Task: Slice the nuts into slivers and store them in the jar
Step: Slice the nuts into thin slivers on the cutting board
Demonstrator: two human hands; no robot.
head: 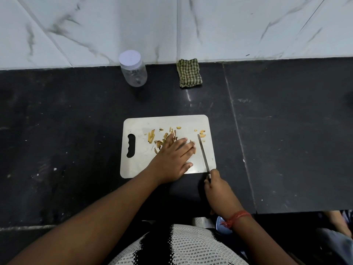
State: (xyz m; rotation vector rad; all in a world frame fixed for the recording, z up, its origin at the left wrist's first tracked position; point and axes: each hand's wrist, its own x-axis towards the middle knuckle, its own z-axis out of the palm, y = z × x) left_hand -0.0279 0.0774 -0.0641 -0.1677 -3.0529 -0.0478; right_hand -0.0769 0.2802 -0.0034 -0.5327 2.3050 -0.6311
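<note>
nuts [152, 137] under flat left hand [172, 158]; knife [203, 153] in right grip [214, 186]

Bare forearms, no sleeves. Red thread band [235, 219] on right wrist. Top [177, 245]: white perforated knit, black stripes.

Single head-worn wide-angle view, looking steeply down and forward over the person's torso. Dark surface [76, 131] fills mid-frame, wall across the top, cutting board [166, 161] near center at arm's reach. Edges visibly distorted.
</note>
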